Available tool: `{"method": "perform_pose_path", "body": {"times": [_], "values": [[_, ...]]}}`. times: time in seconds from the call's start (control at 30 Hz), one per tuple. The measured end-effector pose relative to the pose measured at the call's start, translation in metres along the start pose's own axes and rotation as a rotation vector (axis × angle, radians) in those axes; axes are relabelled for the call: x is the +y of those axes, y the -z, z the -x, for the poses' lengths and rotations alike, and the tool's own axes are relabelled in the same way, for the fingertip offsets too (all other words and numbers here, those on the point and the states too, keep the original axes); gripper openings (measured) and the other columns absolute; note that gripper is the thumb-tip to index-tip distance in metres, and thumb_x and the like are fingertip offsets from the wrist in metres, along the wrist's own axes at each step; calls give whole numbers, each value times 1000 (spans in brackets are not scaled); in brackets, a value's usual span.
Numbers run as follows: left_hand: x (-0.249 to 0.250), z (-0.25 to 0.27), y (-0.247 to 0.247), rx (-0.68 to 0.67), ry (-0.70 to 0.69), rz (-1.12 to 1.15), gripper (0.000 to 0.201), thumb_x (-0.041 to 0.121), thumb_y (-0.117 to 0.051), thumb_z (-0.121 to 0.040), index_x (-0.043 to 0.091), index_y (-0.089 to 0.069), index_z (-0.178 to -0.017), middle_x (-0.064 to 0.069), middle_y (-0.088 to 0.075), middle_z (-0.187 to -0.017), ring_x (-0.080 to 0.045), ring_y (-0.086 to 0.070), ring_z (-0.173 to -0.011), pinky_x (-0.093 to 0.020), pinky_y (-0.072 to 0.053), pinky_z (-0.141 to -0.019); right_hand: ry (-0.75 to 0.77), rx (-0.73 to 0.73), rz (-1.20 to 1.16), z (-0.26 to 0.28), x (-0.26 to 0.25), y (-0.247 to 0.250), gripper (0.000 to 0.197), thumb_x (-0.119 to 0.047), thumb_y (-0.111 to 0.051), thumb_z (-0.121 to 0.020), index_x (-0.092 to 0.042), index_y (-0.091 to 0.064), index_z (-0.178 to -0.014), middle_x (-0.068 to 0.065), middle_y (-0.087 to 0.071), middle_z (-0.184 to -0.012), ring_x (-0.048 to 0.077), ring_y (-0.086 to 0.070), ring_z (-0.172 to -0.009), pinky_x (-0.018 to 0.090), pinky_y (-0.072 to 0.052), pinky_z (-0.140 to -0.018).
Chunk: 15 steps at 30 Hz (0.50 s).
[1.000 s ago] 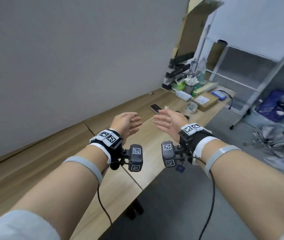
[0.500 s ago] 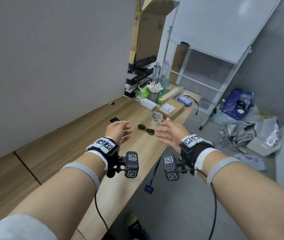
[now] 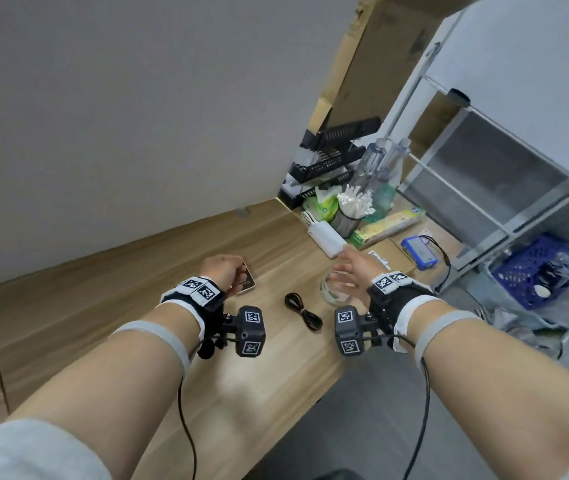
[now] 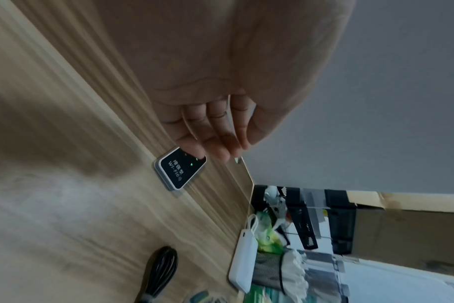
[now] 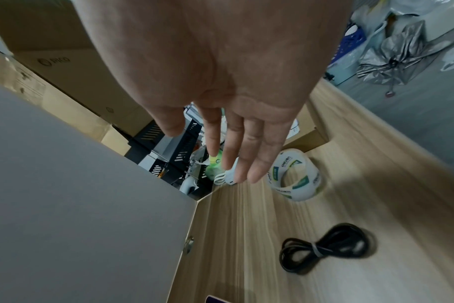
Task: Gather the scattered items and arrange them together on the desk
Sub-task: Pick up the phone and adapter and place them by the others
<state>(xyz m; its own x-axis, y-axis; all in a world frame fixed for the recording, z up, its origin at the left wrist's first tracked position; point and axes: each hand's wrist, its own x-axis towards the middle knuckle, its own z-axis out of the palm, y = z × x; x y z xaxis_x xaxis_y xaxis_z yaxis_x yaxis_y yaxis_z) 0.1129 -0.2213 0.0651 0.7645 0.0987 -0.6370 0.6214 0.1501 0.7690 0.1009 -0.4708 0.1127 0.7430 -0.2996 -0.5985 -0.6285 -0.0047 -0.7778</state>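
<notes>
Fingers (image 4: 194,143) of my left hand (image 3: 222,271) are reaching, loosely straight, onto the Wi-Fi device (image 4: 180,171) left of the black cable (image 3: 302,310); right of that cable, my right hand (image 3: 354,271) is hovering spread, holding nothing, over the tape roll (image 5: 296,176) on the desk (image 3: 103,306).

Office storeroom — wooden desk (image 3: 158,292), whiteboard (image 3: 532,81), cardboard boxes (image 3: 373,64)
</notes>
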Motion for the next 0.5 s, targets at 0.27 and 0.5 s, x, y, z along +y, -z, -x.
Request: {"method": "perform_pose_path", "body": {"times": [0.27, 0.5], "values": [[-17, -70, -20, 264, 61, -315, 46, 25, -74, -85, 4, -59, -123, -16, -64, -121, -34, -63, -109, -39, -49, -94, 89, -11, 568, -117, -16, 9, 52, -39, -60, -89, -10, -53, -132, 12, -56, -133, 31, -55, -114, 35, -42, -97], [-59, -109, -66, 505, 194, -491, 71, 43, -80, -51, 5, -59, -107, -7, -70, -92, -22, -61, -65, -32, -56, -63, 133, 41, 1046, -222, -20, 19, 67, -33, -66, -77, -8, -38, -132, 19, -50, -128, 37, -56, -110, 38, -44, -83]]}}
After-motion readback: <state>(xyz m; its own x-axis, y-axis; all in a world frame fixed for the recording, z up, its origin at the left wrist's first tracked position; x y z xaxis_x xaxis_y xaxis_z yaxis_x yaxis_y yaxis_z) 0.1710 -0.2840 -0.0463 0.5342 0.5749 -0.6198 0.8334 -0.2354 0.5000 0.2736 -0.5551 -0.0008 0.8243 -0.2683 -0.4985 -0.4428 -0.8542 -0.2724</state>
